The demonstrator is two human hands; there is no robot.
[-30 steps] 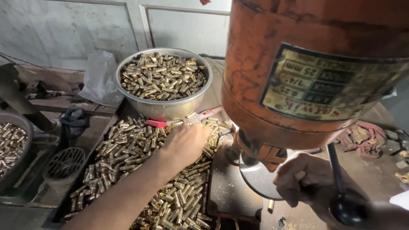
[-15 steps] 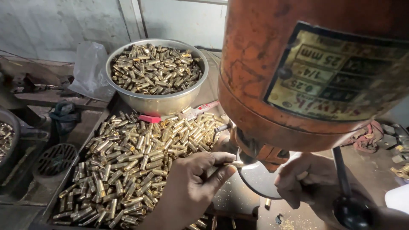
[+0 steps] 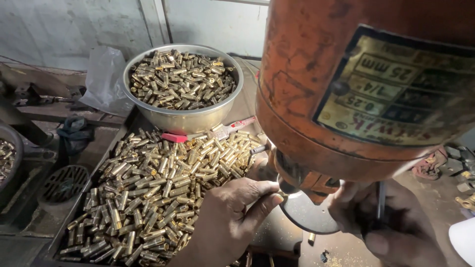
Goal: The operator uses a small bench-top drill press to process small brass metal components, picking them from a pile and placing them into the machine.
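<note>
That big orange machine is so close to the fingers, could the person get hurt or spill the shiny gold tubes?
Maybe. The left hand pinches a small brass piece right under the orange machine, above the round plate, so fingers could get nipped if the head comes down. The right hand grips a dark lever, and the machine hides the spot, so aiming is hard. The tray is heaped with brass tubes; a sleeve or wrist could knock some off.

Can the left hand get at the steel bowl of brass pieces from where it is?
Probably yes. The left hand is down by the machine's round plate; only the open tray of loose brass pieces lies between it and the steel bowl.
</note>
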